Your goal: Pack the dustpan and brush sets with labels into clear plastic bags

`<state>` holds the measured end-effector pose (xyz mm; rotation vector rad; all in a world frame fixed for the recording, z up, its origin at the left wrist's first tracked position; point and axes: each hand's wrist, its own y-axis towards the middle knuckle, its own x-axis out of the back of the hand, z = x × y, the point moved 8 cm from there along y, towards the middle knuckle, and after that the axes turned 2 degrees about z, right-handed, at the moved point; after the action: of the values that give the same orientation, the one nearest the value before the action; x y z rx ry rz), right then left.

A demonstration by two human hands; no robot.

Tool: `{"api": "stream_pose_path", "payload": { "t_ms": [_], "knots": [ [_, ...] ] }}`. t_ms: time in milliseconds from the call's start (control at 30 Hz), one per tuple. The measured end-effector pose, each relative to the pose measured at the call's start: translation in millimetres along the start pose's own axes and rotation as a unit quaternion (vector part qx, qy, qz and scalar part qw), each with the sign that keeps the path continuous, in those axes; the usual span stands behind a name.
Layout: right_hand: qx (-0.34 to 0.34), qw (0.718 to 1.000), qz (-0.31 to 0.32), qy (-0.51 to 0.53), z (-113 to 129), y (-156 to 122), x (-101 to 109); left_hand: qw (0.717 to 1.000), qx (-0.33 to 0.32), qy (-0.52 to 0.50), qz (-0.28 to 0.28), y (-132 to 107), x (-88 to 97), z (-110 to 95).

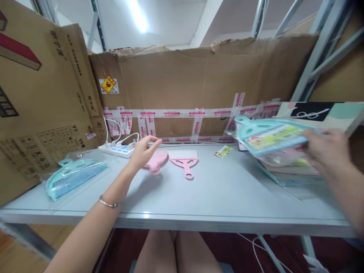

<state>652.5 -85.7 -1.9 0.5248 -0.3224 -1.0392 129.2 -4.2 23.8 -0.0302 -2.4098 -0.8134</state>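
My right hand (327,146), slightly blurred, grips a bagged turquoise dustpan-and-brush set (270,132) with a green and yellow card, above a stack of more wrapped sets (290,172) at the right. My left hand (146,151) hovers over a pink dustpan (156,161), partly covering it; its fingers are loosely bent and nothing shows in them. Beside that dustpan, a pink hand brush (186,163) with white bristles lies flat, its handle toward me. Another bagged turquoise dustpan set (76,178) rests on the left of the table.
A white power strip (118,149) with plugged-in cables sits at the back left. A loose printed card (223,151) lies on the grey table (182,201). Large cardboard boxes (170,79) wall the back and left. At the right stands a patterned box (341,113) near metal shelving.
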Motion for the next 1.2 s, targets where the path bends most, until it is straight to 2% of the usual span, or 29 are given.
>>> {"api": "stream_pose_path", "payload": {
  "t_ms": [33,67,167,200,267,333,400,433,467,500,533,600,667,800,967,1100,1200],
  "knots": [
    [-0.027,0.999,0.035,0.032,8,-10,-27,0.996,0.050,-0.070,0.030,2,-11.8,3],
    [-0.083,0.988,0.093,0.091,11,-24,-59,0.982,0.103,-0.143,0.071,2,-27.2,6],
    [-0.095,0.961,0.216,0.144,46,-77,-141,0.901,0.221,-0.324,0.187,-4,-74.0,5],
    [-0.092,0.950,0.254,0.157,57,-96,-163,0.882,0.235,-0.359,0.196,-5,-82.9,4],
    [-0.077,0.938,0.301,0.152,75,-128,-192,0.874,0.239,-0.391,0.160,-5,-88.0,10],
    [-0.044,0.952,0.267,0.142,89,-144,-193,0.883,0.236,-0.393,0.097,-4,-82.7,21],
    [0.049,0.972,0.193,0.123,108,-150,-176,0.888,0.234,-0.393,0.044,-4,-74.6,31],
    [0.100,0.973,0.177,0.112,118,-154,-169,0.889,0.232,-0.393,0.022,-4,-70.4,33],
    [0.133,0.967,0.189,0.105,125,-160,-166,0.890,0.229,-0.394,0.003,-4,-66.4,34],
    [0.136,0.958,0.227,0.106,127,-165,-169,0.891,0.222,-0.396,-0.012,-3,-63.1,33],
    [0.105,0.946,0.283,0.118,124,-171,-176,0.892,0.214,-0.398,-0.021,-3,-60.8,31],
    [-0.003,0.915,0.370,0.162,109,-184,-190,0.893,0.197,-0.404,-0.022,-2,-60.2,25],
    [-0.091,0.882,0.408,0.215,98,-193,-200,0.892,0.181,-0.413,-0.011,-3,-63.1,21],
    [-0.188,0.836,0.437,0.273,90,-204,-209,0.892,0.167,-0.419,0.015,-7,-70.3,19],
    [-0.242,0.808,0.437,0.313,94,-210,-206,0.891,0.177,-0.418,0.024,-9,-73.8,21],
    [-0.249,0.782,0.470,0.327,100,-214,-205,0.883,0.183,-0.432,0.031,-8,-74.2,22],
    [-0.254,0.776,0.476,0.327,100,-215,-204,0.881,0.185,-0.434,0.036,-7,-73.7,23]
  ]
}}
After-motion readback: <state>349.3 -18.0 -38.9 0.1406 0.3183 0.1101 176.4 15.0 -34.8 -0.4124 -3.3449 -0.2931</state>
